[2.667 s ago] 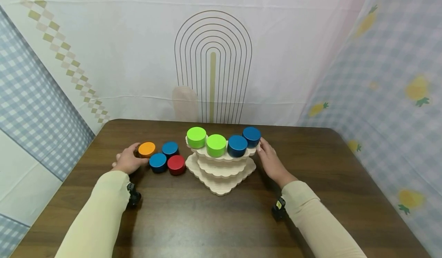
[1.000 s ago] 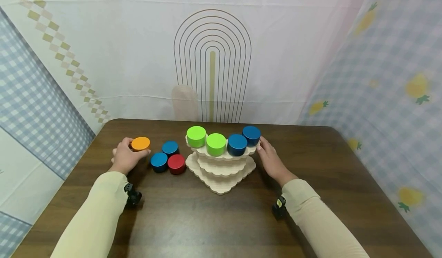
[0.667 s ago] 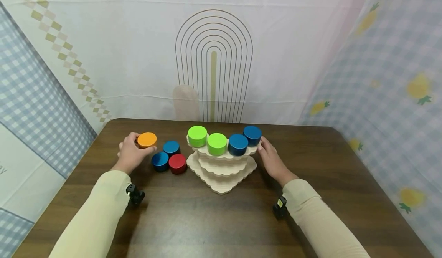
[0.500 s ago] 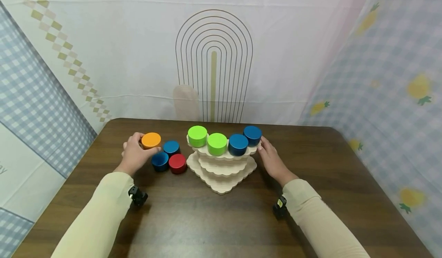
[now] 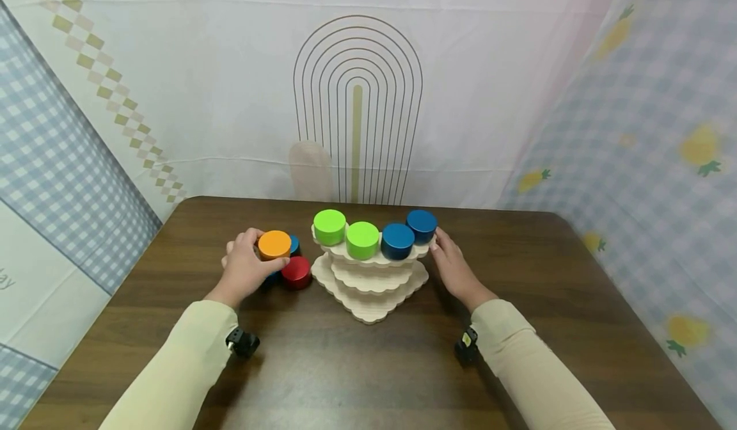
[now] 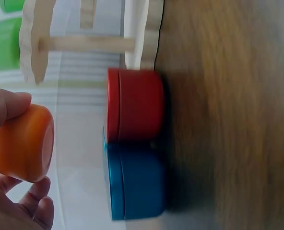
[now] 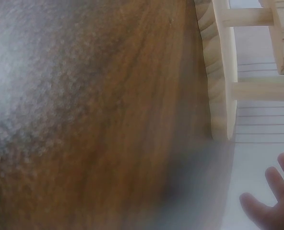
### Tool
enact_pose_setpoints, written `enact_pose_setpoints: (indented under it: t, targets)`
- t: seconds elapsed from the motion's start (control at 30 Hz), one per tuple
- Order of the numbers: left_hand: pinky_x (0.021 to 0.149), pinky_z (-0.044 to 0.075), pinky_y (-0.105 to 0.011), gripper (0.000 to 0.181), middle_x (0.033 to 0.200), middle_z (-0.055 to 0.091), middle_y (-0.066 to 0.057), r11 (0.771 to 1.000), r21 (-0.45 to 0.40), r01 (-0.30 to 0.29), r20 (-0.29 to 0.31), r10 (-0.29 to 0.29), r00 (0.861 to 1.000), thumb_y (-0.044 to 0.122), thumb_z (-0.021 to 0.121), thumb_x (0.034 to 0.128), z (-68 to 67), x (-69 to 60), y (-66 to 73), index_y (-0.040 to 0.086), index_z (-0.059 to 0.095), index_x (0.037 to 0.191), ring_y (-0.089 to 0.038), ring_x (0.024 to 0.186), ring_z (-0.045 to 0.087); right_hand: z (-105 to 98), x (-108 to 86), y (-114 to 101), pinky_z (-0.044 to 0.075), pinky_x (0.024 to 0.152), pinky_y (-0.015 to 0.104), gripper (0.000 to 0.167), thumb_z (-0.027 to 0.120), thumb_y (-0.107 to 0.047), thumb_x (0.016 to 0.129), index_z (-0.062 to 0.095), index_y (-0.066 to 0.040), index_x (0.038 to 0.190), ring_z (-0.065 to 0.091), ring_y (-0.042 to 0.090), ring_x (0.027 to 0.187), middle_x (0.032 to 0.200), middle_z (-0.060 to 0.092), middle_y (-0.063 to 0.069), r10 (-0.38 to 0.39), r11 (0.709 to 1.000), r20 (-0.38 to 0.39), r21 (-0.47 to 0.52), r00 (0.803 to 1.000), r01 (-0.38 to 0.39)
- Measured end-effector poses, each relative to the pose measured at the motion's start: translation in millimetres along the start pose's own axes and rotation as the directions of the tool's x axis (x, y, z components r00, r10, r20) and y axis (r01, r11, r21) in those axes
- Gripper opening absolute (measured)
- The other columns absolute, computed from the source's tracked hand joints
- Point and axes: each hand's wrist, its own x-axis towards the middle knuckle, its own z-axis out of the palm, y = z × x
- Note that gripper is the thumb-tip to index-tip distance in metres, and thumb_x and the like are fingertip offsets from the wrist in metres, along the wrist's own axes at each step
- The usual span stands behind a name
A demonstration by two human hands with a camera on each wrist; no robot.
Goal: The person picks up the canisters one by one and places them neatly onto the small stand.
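My left hand (image 5: 244, 269) holds an orange round tin (image 5: 274, 244) between thumb and fingers, raised over a cluster of tins. In the left wrist view, the orange tin (image 6: 24, 143) hangs clear of the table, beside a red tin (image 6: 137, 104) and a blue tin (image 6: 137, 182). My right hand (image 5: 455, 267) rests at the right edge of a tiered wooden stand (image 5: 368, 279), its fingers extended. On the stand's top tier sit two green tins (image 5: 362, 240) and two dark blue tins (image 5: 397, 241). The right wrist view shows some spread fingertips (image 7: 276, 184); the thumb is hidden there.
Left of the stand stand the red tin (image 5: 296, 272) and two blue tins (image 5: 295, 246), partly covered by the left hand and orange tin. The brown wooden table (image 5: 345, 366) ends at a hanging patterned cloth (image 5: 242, 97).
My left hand has lifted the orange tin from the table and carried it rightward over the blue tins. The right hand has stayed at the stand's edge.
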Motion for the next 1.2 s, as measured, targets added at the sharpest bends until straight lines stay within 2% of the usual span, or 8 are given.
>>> enact_pose_setpoints:
  t: [0.43,0.7,0.87,1.0,1.2]
  targets:
    - [0.088,0.025,-0.056,0.06,0.117,0.053,-0.02,0.999,0.013,-0.037,0.045,0.036,0.998,0.032,0.079,0.077,23.3,-16.0,21.6,0.002,0.051,0.121,-0.038,0.107,0.038,1,-1.2,0,0.019,0.11,0.063,0.057,0.024,-0.037,0.107,0.015,-0.007,0.154,0.02,0.042,0.142,0.157,0.018,0.021,0.014,1.0,-0.001,-0.005,1.0,-0.014]
    - [0.085,0.026,-0.051,0.06,0.113,0.055,-0.016,0.998,-0.01,-0.067,0.071,0.067,0.995,0.031,0.081,0.0746,38.1,-25.9,34.6,0.002,0.052,0.119,-0.033,0.102,0.04,1,-2.1,-1,0.02,0.11,0.062,0.055,0.024,-0.034,0.107,0.016,-0.006,0.154,0.021,0.042,0.142,0.156,0.02,0.021,0.003,1.0,-0.008,-0.003,1.0,-0.003]
    - [0.081,0.027,-0.048,0.058,0.111,0.054,-0.013,0.998,-0.024,-0.061,0.081,0.063,0.995,0.032,0.081,0.0739,46.9,-27.8,39.8,0.004,0.054,0.117,-0.031,0.099,0.04,2,-2.3,-1,0.02,0.11,0.062,0.055,0.025,-0.033,0.107,0.015,-0.005,0.153,0.022,0.042,0.142,0.156,0.02,0.022,-0.007,1.0,-0.007,-0.001,1.0,0.007]
    - [0.084,0.027,-0.049,0.057,0.111,0.054,-0.013,0.998,-0.035,-0.052,0.096,0.055,0.994,0.032,0.081,0.0744,54.3,-27.4,41.7,0.004,0.054,0.116,-0.031,0.102,0.04,2,-1.9,-1,0.02,0.11,0.061,0.055,0.024,-0.033,0.107,0.015,-0.006,0.154,0.022,0.042,0.142,0.157,0.019,0.021,-0.007,1.0,-0.007,0.002,1.0,0.007]
    - [0.086,0.03,-0.05,0.057,0.111,0.055,-0.014,0.996,-0.078,-0.048,0.074,0.054,0.996,0.03,0.082,0.0739,63.0,-27.1,46.1,0.004,0.054,0.116,-0.033,0.106,0.041,2,-0.8,1,0.02,0.11,0.062,0.054,0.025,-0.031,0.107,0.015,-0.005,0.153,0.022,0.042,0.142,0.157,0.02,0.021,-0.029,1.0,-0.015,0.008,0.999,0.029]
